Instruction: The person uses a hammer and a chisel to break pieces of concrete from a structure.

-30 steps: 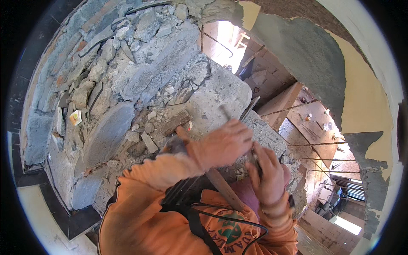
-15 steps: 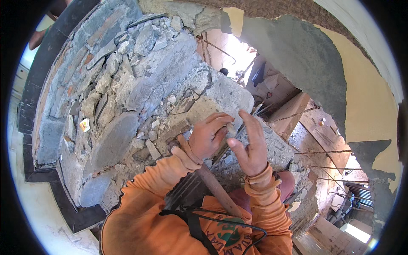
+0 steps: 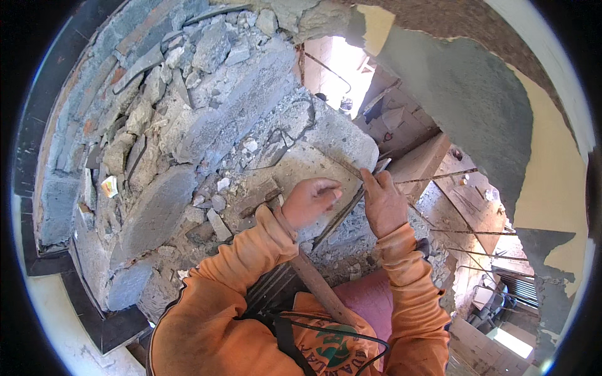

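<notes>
My left hand (image 3: 311,202) is curled above the broken concrete slab (image 3: 295,164), thumb against the fingers. Whatever may lie inside that curl is hidden. To its right, apart from it, my right hand (image 3: 385,205) has its fingers drawn together and pointing away from me. A slim pale stick (image 3: 382,165) shows at its fingertips, too small to identify surely. Under my left wrist lies a sledgehammer (image 3: 320,282), its wooden handle slanting down to my torso. The head rests on rubble, partly covered by my left forearm; neither hand grips the handle.
Loose rubble (image 3: 141,116) and tilted slabs (image 3: 157,210) fill the left. Bare steel bars (image 3: 476,232) cross an opening on the right, with a lower level visible beneath. A broken plastered wall (image 3: 458,81) hangs at upper right. A dark tiled edge (image 3: 119,326) borders the lower left.
My hands were close together around a small pale piece; now they are farther apart. The right hand's spread fingers have drawn together, and the left has curled inward. The hammer still leans on me.
</notes>
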The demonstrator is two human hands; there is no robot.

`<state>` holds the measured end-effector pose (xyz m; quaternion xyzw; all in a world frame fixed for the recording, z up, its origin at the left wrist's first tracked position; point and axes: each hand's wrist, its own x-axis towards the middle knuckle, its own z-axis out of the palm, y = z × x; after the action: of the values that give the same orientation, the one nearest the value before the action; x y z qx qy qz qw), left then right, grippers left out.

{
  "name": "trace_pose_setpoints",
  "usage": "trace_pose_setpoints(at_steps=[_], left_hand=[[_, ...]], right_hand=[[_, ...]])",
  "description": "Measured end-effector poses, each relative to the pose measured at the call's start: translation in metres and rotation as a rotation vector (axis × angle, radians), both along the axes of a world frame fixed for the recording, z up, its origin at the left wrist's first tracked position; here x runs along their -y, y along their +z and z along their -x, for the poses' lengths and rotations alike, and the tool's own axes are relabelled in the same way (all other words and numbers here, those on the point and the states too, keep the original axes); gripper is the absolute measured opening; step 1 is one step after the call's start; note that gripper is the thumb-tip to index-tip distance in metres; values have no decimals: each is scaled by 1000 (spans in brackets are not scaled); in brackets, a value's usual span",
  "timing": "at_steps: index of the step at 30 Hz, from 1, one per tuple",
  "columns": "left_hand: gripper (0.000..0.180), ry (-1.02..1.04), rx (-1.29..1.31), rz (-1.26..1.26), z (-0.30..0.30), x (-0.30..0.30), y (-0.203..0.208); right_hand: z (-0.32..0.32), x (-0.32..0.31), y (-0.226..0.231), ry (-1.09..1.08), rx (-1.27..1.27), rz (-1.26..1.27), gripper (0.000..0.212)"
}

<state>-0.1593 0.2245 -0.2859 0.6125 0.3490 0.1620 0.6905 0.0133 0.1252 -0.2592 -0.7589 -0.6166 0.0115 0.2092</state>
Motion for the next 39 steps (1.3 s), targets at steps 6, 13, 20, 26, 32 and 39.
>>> trace_pose_setpoints(at_steps=[6, 13, 20, 26, 32, 39], left_hand=[[26, -31, -86, -438, 0, 9, 13], [33, 34, -130, -416, 0, 6, 31], [54, 180, -11, -479, -1, 3, -1], [38, 289, 286, 273, -10, -5, 0], [20, 286, 426, 712, -46, -26, -11], [24, 218, 458, 795, -54, -35, -44]], right_hand=[[1, -22, 4, 96, 195, 107, 51], [0, -23, -13, 70, 187, 199, 52], [-4, -35, -25, 132, 232, 141, 47], [14, -40, -10, 57, -162, 287, 38], [22, -50, -1, -46, -188, 251, 27], [12, -50, -22, -31, -109, 116, 24]])
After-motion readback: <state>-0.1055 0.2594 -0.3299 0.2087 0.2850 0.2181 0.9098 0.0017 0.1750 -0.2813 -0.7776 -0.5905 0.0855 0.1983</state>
